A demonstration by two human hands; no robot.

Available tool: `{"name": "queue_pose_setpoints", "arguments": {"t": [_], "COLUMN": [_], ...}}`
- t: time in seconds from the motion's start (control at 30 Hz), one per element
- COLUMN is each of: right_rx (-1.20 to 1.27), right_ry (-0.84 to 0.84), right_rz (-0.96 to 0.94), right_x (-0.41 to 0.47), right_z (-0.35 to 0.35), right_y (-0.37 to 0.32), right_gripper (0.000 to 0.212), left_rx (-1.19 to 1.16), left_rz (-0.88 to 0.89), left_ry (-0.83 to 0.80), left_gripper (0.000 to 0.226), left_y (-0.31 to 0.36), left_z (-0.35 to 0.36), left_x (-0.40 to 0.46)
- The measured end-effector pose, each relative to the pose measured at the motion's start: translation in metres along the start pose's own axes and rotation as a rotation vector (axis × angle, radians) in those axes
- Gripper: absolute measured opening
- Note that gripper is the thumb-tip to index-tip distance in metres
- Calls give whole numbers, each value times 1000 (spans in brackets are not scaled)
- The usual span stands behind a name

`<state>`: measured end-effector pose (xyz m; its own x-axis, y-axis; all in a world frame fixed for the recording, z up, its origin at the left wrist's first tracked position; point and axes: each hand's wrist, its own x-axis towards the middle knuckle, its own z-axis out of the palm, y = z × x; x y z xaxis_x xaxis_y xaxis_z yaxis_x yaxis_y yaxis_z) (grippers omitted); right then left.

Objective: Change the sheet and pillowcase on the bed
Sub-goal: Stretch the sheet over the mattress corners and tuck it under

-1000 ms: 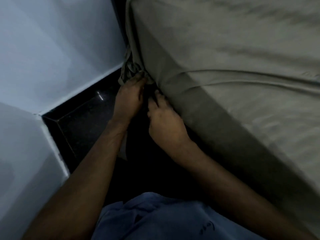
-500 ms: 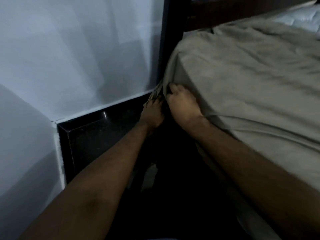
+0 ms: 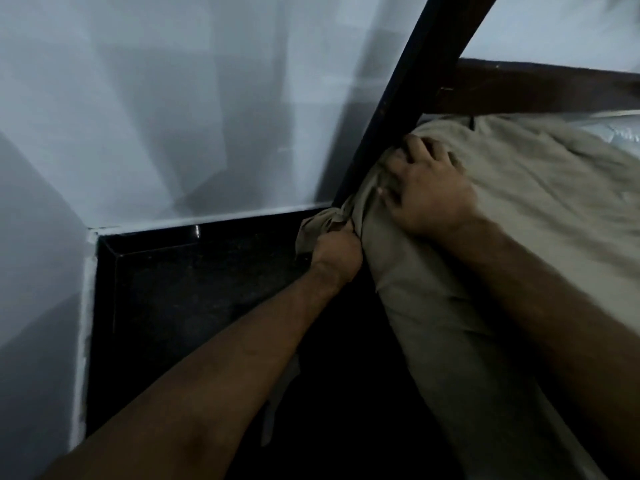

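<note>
Down at the mattress corner, the left hand (image 3: 335, 249) gripped bunched sheet (image 3: 519, 209); the right hand (image 3: 427, 192) pressed it flat, fingers spread. Loosening risked the corner springing free.

I see the bed (image 3: 540, 88) with a dark wooden frame, a beige sheet (image 3: 540, 209) stretched over its corner.

Pale walls (image 3: 145, 109), dark floor (image 3: 194, 299)
</note>
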<state>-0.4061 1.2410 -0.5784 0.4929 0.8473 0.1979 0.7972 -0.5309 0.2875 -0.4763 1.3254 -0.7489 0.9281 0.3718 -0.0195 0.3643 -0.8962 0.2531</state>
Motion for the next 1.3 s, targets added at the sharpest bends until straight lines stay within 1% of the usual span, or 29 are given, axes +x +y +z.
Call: {"name": "queue_pose_setpoints", "arguments": {"t": [0.07, 0.13, 0.23, 0.27, 0.3, 0.37, 0.4, 0.43, 0.47, 0.5, 0.53, 0.57, 0.6, 0.7, 0.77, 0.87, 0.9, 0.97, 1.03, 1.1, 1.17, 1.23, 1.27, 1.3], "right_rx": [72, 108, -48, -58, -48, -21, -25, -32, -31, -23, -15, -13, -22, -79, -117, -170, -170, -160, -141, -128, -34, 81, 75, 37], "right_ry": [70, 133, 134, 124, 109, 34, -7, -31, -36, -20, 11, 48, 81, 169, 254, 373, 386, 365, 238, 90, -4, -133, -209, -224], "right_rz": [69, 226, 439, 479, 503, 522, 512, 487, 463, 441, 424, 422, 427, 415, 392, 356, 353, 335, 195, 87, 112, 132, 128, 123], "right_x": [7, 8, 0, -2, -2, 4, 7, 10, 11, 10, 8, 5, 2, -6, -8, -10, -14, -31, -65, -91, -93, -87, -84, -82], "right_z": [8, 12, 13, 11, 9, 4, 3, 4, 5, 7, 8, 10, 11, 18, 23, 25, 25, 37, 67, 99, 115, 124, 127, 130], "right_y": [-4, -9, -19, -21, -22, -19, -17, -17, -16, -15, -15, -15, -14, -21, -25, -32, -39, -57, -81, -99, -111, -121, -125, -126], "right_gripper": [50, 59, 66, 66, 66, 65, 62, 58, 54, 52, 50, 49, 48, 39, 29, 25, 27, 43, 55, 59, 58, 59, 60, 60], "left_rx": [2, 10, -115, -164, -207, -299, -348, -397, -468, -563, -661, -749, -818, -894, -851, -570, -460, -266, -118, 42, 201, 281, 306, 320], "left_rz": [-22, -2, 22, 28, 32, 16, -27, -83, -145, -170, -166, -151, -151, -156, -64, 123, 165, 229, 314, 394, 465, 551, 583, 584], "left_ry": [-2, -29, -26, 22, 126, 446, 527, 556, 512, 419, 321, 241, 208, 316, 331, 342, 313, 237, 188, 110, 91, 144, 171, 187], "left_gripper": [39, 40, 42, 38, 32, 20, 21, 29, 44, 59, 69, 70, 64, 37, 31, 33, 31, 26, 32, 40, 48, 42, 36, 32], "left_y": [7, 7, -8, -15, -21, -28, -30, -33, -36, -37, -35, -30, -22, -4, -7, -36, -44, -50, -56, -71, -89, -98, -101, -103], "left_z": [3, 1, -12, -19, -22, -24, -21, -16, -10, -1, 7, 15, 17, 18, 22, 26, 23, 11, 1, -4, -9, -21, -27, -31], "left_x": [0, -2, -9, -13, -17, -26, -28, -28, -26, -22, -19, -17, -16, -20, -22, -25, -25, -20, -13, -7, -3, 1, 2, 4]}}
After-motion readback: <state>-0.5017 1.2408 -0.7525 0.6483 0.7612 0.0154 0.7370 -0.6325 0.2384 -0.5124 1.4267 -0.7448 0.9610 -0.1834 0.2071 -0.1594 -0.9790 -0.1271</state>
